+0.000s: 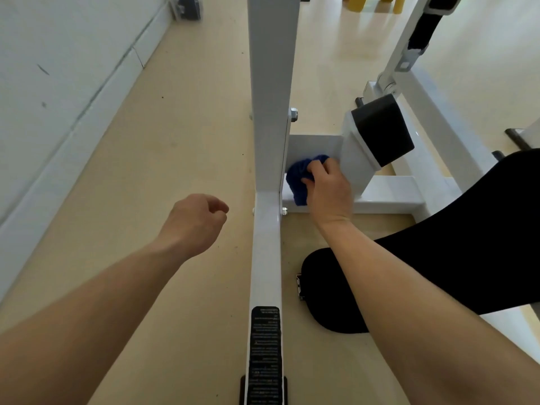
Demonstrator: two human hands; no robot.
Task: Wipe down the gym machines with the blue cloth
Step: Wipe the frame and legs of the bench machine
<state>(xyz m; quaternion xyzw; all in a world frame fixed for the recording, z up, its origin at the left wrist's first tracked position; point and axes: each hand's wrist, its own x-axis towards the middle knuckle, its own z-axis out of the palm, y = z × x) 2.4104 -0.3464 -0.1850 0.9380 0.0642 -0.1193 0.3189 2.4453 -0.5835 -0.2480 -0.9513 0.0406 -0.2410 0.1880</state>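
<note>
The right hand [328, 188] clamps the bunched blue cloth [298, 179] against the white machine frame [312, 147] for wiping pressure; the left hand [195, 220], loosely fisted, holds nothing.

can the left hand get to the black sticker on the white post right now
Probably yes: the left hand is curled and empty just left of the white post, and nothing covers the black sticker nearer the camera.
</note>
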